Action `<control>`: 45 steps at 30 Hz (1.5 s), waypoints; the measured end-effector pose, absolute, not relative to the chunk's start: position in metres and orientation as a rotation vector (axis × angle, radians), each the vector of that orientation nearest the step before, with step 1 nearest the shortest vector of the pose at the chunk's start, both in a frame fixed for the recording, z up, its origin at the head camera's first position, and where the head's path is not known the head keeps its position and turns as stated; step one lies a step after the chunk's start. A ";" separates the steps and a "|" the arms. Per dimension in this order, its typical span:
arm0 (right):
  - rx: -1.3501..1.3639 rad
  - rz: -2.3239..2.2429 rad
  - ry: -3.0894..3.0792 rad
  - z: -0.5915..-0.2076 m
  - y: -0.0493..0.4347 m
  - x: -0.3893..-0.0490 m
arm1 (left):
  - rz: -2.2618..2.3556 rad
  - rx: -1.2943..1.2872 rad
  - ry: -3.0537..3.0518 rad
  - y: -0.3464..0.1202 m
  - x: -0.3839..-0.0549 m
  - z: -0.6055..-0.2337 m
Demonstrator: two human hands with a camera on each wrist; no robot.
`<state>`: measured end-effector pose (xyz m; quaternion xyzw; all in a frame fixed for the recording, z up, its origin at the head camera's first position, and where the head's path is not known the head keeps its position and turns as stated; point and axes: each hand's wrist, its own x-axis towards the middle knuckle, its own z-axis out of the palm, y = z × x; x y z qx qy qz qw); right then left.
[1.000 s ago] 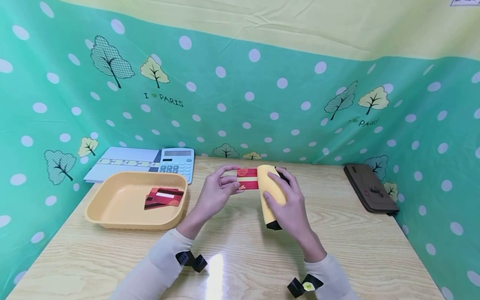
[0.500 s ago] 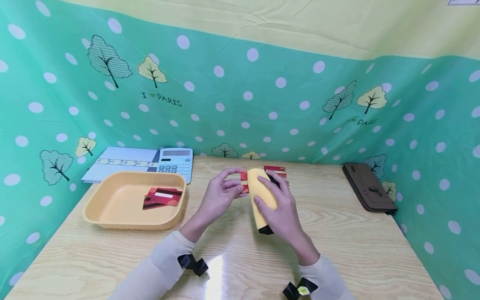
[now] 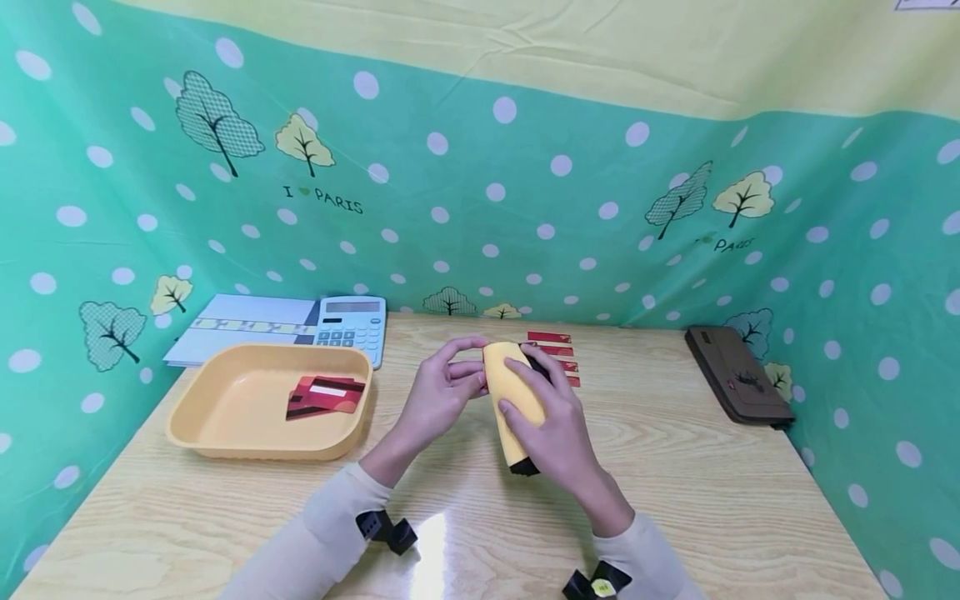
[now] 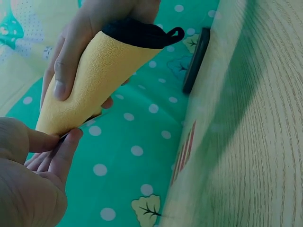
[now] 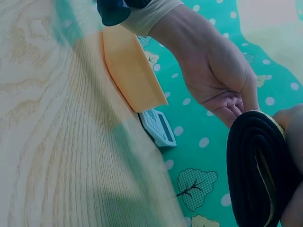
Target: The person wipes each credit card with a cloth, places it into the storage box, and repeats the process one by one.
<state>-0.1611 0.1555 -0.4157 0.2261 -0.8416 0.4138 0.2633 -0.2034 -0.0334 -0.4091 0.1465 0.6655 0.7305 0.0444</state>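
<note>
Head view | yellow folded cloth (image 3: 507, 385) now covers almost all red card (image 3: 485, 386) | left hand (image 3: 438, 398): fingers pinch card edge; right hand (image 3: 561, 435): fingers grip cloth | wiping seems under way

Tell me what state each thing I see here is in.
Cloth: folded, gripped in the right hand
Left hand: pinching at the cloth's edge
Tray: upright, partly filled
Tray cards: overlapping
Table cards: lying flat
Calculator: face up
Folder: lying flat
Case: closed, lying flat

A wooden table (image 3: 720, 483) bears a tray (image 3: 247, 404), folder (image 3: 251, 311), calculator (image 3: 352, 327), red cards (image 3: 554, 352) and brown case (image 3: 738, 377).
</note>
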 end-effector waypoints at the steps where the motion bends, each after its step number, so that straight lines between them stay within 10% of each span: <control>1: 0.613 1.117 -2.278 -0.416 0.156 -0.161 | 2.233 0.450 2.035 -0.033 -0.203 -0.409; 45: 0.204 1.239 -2.275 -0.398 0.227 -0.187 | 2.128 0.400 2.116 -0.057 -0.212 -0.394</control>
